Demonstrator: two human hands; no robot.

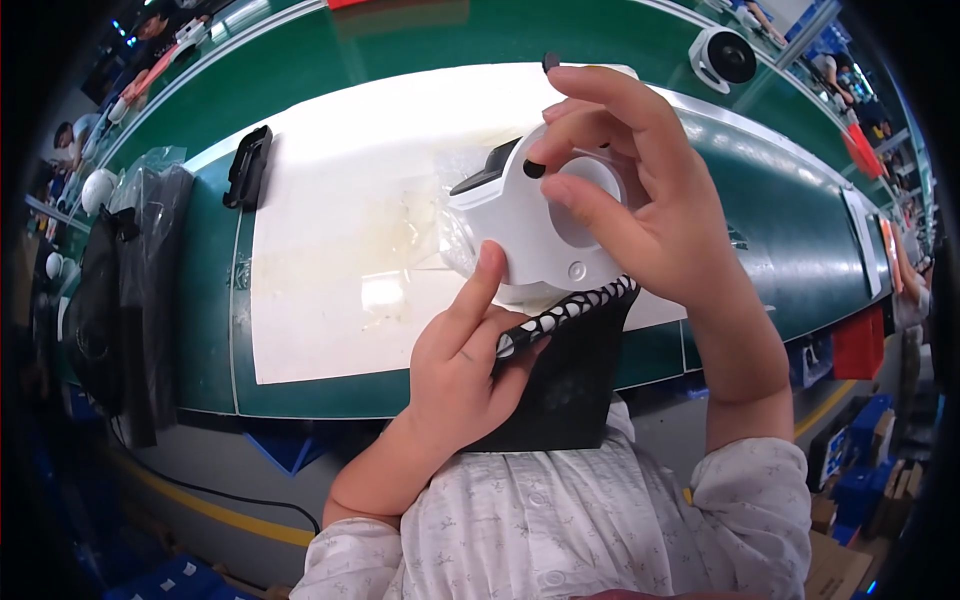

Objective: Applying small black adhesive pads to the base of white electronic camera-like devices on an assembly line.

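The hands (672, 200) partly hide the white housing (530, 238).

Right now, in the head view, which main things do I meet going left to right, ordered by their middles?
Dark plastic wrapping, black tray-shaped part, left hand, white housing, right hand, white device with a round black face.

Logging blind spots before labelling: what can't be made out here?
All in the head view:
White housing: underside, hidden by its own body.
Black dot at the right hand: too small to tell whether it touches the housing.
Left hand: some fingertips, hidden by the black sheet.
Background people: what they handle, too small at the rim.
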